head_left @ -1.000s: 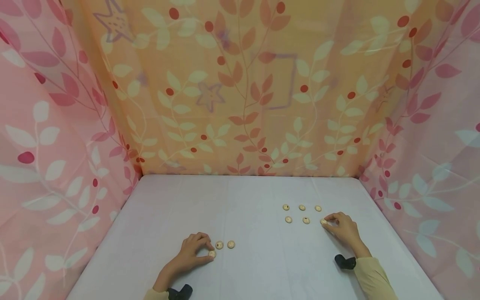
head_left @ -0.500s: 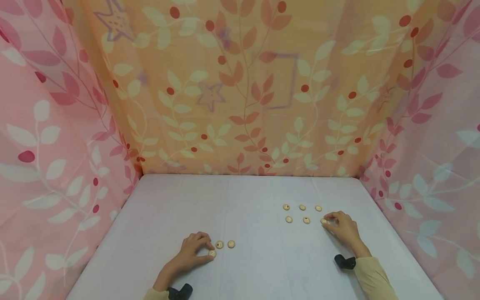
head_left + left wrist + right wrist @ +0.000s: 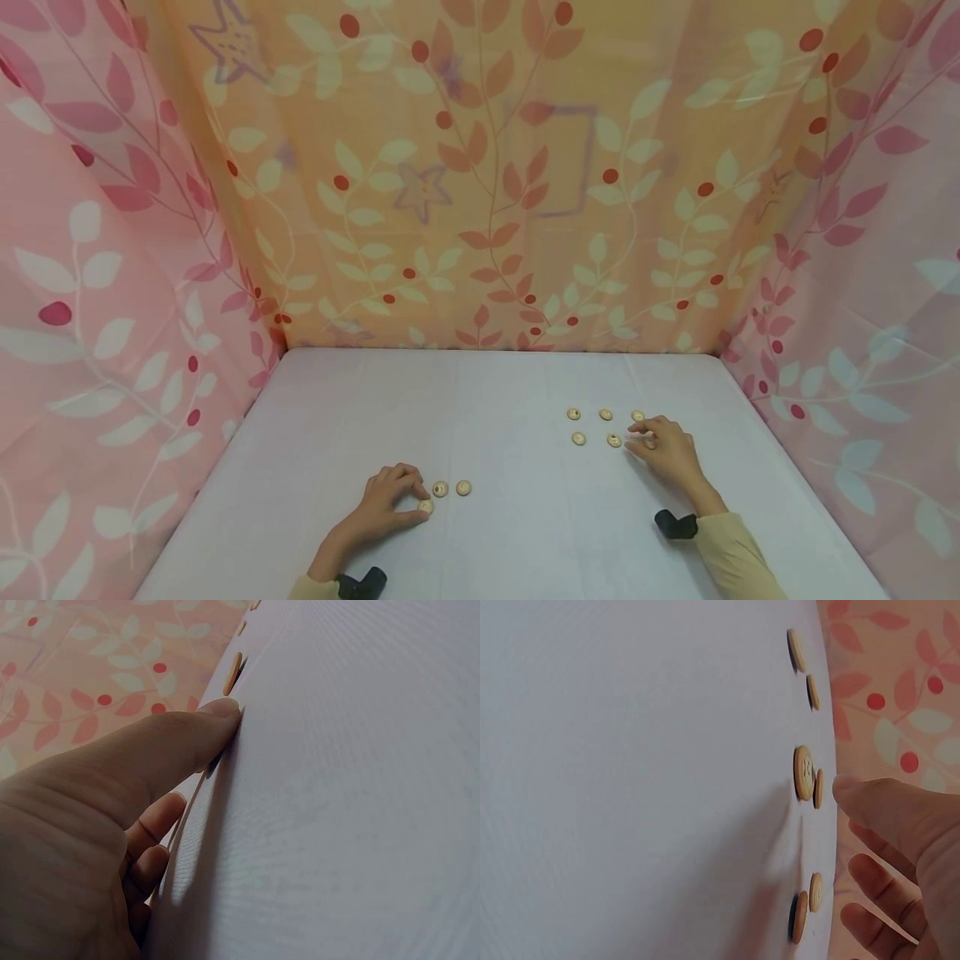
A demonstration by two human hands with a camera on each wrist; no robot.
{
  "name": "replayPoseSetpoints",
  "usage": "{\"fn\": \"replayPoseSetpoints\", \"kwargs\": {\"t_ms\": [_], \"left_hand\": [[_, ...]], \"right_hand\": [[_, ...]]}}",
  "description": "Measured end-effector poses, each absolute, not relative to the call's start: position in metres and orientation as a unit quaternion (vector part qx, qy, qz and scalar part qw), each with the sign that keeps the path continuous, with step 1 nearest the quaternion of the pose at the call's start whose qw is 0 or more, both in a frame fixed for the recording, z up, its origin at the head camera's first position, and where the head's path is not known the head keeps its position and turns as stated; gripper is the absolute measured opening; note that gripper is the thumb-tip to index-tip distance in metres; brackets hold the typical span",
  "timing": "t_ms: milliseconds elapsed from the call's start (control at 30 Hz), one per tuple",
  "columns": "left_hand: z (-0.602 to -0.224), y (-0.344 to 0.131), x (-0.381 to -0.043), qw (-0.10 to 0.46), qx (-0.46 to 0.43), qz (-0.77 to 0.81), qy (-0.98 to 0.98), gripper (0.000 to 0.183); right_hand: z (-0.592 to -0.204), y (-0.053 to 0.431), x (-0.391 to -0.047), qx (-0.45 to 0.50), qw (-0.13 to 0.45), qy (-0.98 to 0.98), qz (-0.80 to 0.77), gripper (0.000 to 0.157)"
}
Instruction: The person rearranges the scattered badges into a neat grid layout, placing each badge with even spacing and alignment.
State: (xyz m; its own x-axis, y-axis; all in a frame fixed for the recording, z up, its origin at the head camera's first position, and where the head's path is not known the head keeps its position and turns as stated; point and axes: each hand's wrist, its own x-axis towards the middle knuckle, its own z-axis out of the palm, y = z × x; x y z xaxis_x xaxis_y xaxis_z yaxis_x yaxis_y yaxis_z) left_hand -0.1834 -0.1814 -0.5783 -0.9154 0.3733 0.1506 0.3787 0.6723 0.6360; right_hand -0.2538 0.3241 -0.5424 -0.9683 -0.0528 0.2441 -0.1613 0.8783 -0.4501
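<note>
Small round wooden discs with dark marks lie flat on the white table. My left hand (image 3: 386, 504) pinches one disc (image 3: 425, 506) by its edges, thumb on the near side. In the left wrist view the thumb mostly hides it. Two more discs, the nearer one (image 3: 440, 489) and another (image 3: 464, 487), lie just to its right. My right hand (image 3: 666, 448) hovers at the right group, its fingers apart and lightly bent, holding nothing. Under it a disc (image 3: 650, 443) shows on the cloth. In the right wrist view the thumb stands clear of the discs (image 3: 804, 772).
Several other discs form two rows at the right, including a back-left one (image 3: 573, 413) and a front-middle one (image 3: 614, 440). Patterned curtains (image 3: 480, 175) rise behind the table (image 3: 360, 400) and along both sides. A dark wrist camera (image 3: 676, 525) sits by each sleeve.
My right hand has let go of the front-right disc, risen a little and shifted left, leaving the disc in place. My left hand stays still on its disc.
</note>
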Motion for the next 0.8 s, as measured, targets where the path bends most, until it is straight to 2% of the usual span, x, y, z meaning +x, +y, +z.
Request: {"fn": "replayPoseSetpoints", "kwargs": {"t_ms": [367,800], "left_hand": [[-0.579,-0.180,-0.184,0.014,-0.209,-0.350,-0.913,0.018],[-0.575,-0.181,-0.182,0.005,-0.212,-0.347,-0.913,0.018]], "right_hand": [[-0.544,0.294,-0.256,0.096,0.147,-0.954,0.243,0.022],[-0.549,0.261,-0.255,0.142,0.169,-0.935,0.277,0.025]]}}
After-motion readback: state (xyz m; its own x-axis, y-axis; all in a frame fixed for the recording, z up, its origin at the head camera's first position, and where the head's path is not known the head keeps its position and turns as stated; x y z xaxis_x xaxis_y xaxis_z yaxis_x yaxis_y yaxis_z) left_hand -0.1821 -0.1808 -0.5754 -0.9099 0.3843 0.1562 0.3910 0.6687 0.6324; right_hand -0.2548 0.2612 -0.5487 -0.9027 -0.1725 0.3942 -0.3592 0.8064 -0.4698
